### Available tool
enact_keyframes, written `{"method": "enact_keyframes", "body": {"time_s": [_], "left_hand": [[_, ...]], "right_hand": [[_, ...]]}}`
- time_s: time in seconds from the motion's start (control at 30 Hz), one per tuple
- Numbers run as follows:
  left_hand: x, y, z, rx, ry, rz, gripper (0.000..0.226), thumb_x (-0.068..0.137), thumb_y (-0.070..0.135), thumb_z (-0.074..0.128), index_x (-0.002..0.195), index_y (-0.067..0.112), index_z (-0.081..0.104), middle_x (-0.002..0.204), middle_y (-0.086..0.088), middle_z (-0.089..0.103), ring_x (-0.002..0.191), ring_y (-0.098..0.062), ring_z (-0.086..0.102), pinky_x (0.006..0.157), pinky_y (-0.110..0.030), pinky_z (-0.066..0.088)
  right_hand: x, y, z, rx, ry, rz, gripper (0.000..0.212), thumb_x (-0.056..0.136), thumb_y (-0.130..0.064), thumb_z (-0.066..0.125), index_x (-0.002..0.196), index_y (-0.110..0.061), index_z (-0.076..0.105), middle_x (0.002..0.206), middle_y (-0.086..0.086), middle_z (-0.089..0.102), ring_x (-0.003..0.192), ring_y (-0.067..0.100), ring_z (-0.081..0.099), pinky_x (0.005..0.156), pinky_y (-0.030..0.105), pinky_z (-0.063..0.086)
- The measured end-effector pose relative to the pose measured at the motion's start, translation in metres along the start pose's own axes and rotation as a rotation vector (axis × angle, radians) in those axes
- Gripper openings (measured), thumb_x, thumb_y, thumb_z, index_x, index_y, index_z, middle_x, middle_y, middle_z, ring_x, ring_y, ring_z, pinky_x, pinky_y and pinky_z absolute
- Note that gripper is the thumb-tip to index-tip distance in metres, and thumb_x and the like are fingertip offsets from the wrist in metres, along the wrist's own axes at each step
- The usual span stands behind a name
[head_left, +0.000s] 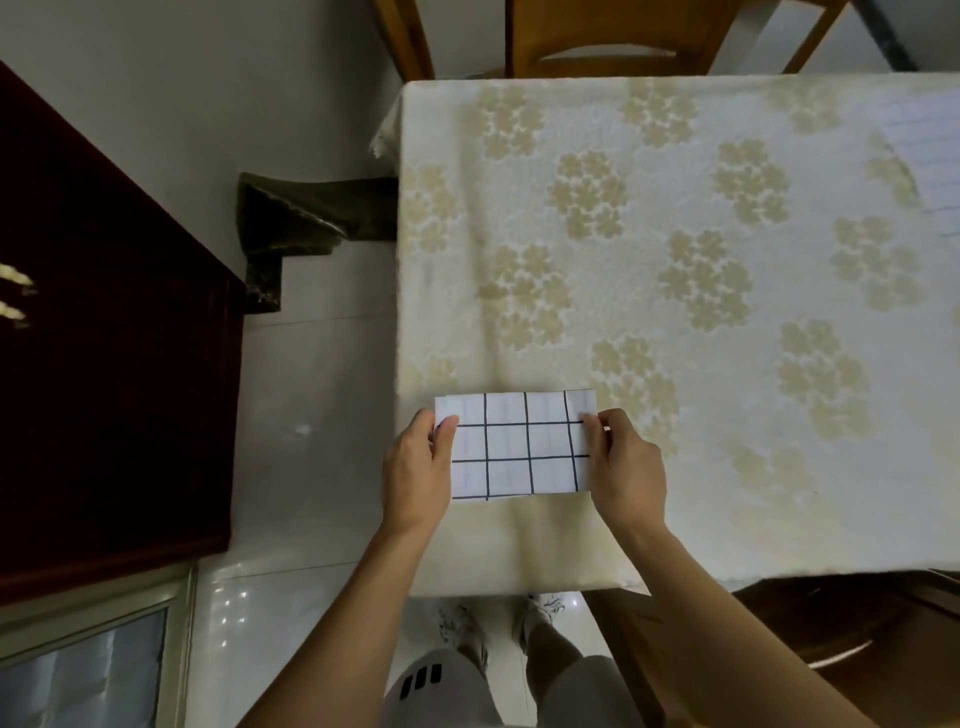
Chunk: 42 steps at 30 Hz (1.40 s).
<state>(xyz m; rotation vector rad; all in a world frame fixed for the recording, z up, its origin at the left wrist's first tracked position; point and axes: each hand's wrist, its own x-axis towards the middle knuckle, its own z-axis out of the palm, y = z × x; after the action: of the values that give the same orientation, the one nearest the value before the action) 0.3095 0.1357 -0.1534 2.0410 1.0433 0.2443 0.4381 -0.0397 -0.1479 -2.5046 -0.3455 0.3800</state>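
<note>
Gridded paper (514, 447), folded, lay at the table's (727, 467) near edge, long axis left-right; left hand (418, 470) and right hand (626, 467) fingers pinched opposite short ends, equally near.

Place: a dining room in a private home.
Table: a dining table (519, 566) covered by a cream tablecloth (685, 291) with a pale flower pattern, one lacy corner hanging over the edge.
Seating: a wooden chair (597, 36) pushed in at the far side, a second chair (831, 649) at the near right.
Floor: glossy white tiles (311, 415) showing bright reflections.
Furniture: a dark reddish wooden cabinet (104, 364) along the left.
</note>
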Motion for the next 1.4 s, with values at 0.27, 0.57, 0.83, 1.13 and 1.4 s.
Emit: {"method": "enact_keyframes", "body": {"time_s": [0.27,0.57,0.83,1.13,1.4], "left_hand": [[0.026,-0.005,0.036,0.168,-0.043,-0.147,0.043,0.099,0.032,0.056,0.066,0.019,0.032,0.059,0.004,0.04,0.061,-0.028,0.045,0.057,-0.036,0.031],[0.025,-0.001,0.049,0.388,0.037,-0.142,0.032,0.095,0.035,0.06,0.075,0.019,0.04,0.075,0.001,0.055,0.081,-0.03,0.056,0.074,-0.042,0.044],[0.025,0.005,0.049,0.364,0.08,-0.226,0.031,0.09,0.039,0.067,0.105,0.016,0.055,0.106,-0.006,0.06,0.102,-0.029,0.057,0.082,-0.043,0.045],[0.033,0.045,0.014,0.268,0.119,-0.097,0.035,0.093,0.035,0.063,0.12,0.014,0.057,0.122,-0.01,0.056,0.115,-0.031,0.051,0.094,-0.045,0.045],[0.032,0.116,-0.04,0.177,0.027,0.212,0.055,0.096,0.04,0.056,0.145,0.018,0.043,0.148,0.0,0.047,0.134,-0.022,0.043,0.11,-0.041,0.04]], "right_hand": [[0.039,0.024,0.014,-0.125,-0.097,0.042,0.032,0.103,-0.043,0.038,0.089,-0.018,0.05,0.07,0.003,0.06,0.063,0.026,0.057,0.051,0.032,0.038],[0.054,0.034,0.021,-0.16,-0.141,0.11,0.023,0.098,-0.038,0.056,0.085,-0.019,0.055,0.084,-0.003,0.058,0.073,0.021,0.056,0.061,0.032,0.044],[0.057,0.032,0.017,-0.143,-0.133,0.164,0.023,0.094,-0.041,0.062,0.087,-0.02,0.056,0.086,-0.003,0.058,0.074,0.02,0.056,0.063,0.032,0.044],[0.061,0.008,-0.023,-0.028,-0.066,-0.002,0.034,0.096,-0.035,0.058,0.122,-0.014,0.063,0.12,0.006,0.06,0.105,0.027,0.06,0.082,0.038,0.052],[0.057,-0.054,-0.096,0.044,0.041,-0.287,0.046,0.095,-0.035,0.06,0.138,-0.018,0.056,0.14,0.004,0.055,0.119,0.023,0.057,0.1,0.039,0.048]]}}
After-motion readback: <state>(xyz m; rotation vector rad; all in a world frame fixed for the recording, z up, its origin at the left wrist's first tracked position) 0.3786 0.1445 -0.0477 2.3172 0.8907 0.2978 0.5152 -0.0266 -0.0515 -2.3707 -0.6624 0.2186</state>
